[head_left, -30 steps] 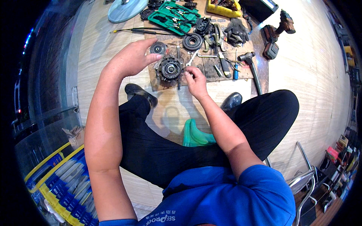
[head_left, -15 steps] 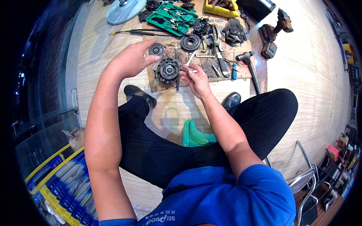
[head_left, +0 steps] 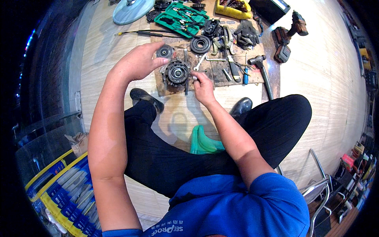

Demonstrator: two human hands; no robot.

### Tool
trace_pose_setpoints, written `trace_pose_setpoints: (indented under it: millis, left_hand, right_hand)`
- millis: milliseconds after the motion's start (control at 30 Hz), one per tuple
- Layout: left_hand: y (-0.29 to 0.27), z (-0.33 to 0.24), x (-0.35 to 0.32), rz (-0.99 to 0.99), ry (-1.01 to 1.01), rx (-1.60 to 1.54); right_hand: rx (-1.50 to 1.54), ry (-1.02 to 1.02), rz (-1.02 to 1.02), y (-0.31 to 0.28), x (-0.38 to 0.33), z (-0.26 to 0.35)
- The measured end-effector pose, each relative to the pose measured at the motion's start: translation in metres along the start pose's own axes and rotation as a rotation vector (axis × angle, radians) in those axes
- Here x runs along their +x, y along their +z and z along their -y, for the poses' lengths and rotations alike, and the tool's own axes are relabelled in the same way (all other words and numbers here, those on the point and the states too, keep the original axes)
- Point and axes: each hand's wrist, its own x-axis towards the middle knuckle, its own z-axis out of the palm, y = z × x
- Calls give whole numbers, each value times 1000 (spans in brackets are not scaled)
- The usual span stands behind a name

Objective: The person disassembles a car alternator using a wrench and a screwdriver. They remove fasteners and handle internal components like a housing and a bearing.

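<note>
My left hand (head_left: 138,61) curves around the left side of a small, dark, pulley-like disc (head_left: 164,51), its thumb and fingers at the rim. Below that disc, a larger round black mechanical part with a ringed centre (head_left: 177,72) rests on a stained cardboard sheet (head_left: 209,83). My right hand (head_left: 203,89) is closed just right of the large part, pinching a small silvery metal piece (head_left: 195,78) whose kind is too small to make out. An open-end wrench (head_left: 199,63) lies just beyond that hand. A thin metal rod (head_left: 186,75) runs beside the large part.
Another black pulley (head_left: 200,44), pliers (head_left: 233,71), a hammer (head_left: 258,61) and dark gloves (head_left: 246,33) lie around the cardboard. Beyond are a green tool case (head_left: 181,19) and a yellow tray (head_left: 233,10). A cordless impact driver (head_left: 298,23) stands at right.
My right hand has turned and drawn slightly left and down, its fingers curling more tightly around the small metal piece. My left hand stays in place at the disc.
</note>
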Motion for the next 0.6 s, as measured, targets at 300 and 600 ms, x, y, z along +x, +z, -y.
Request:
trace_pose_setpoints:
  millis: [300,600]
  left_hand:
    - [3,8,0,-36,18,11]
    - [0,4,-1,3,-5,14]
  right_hand:
    - [280,337,-47,-1,1,16]
    - [210,126,-30,-1,-1,2]
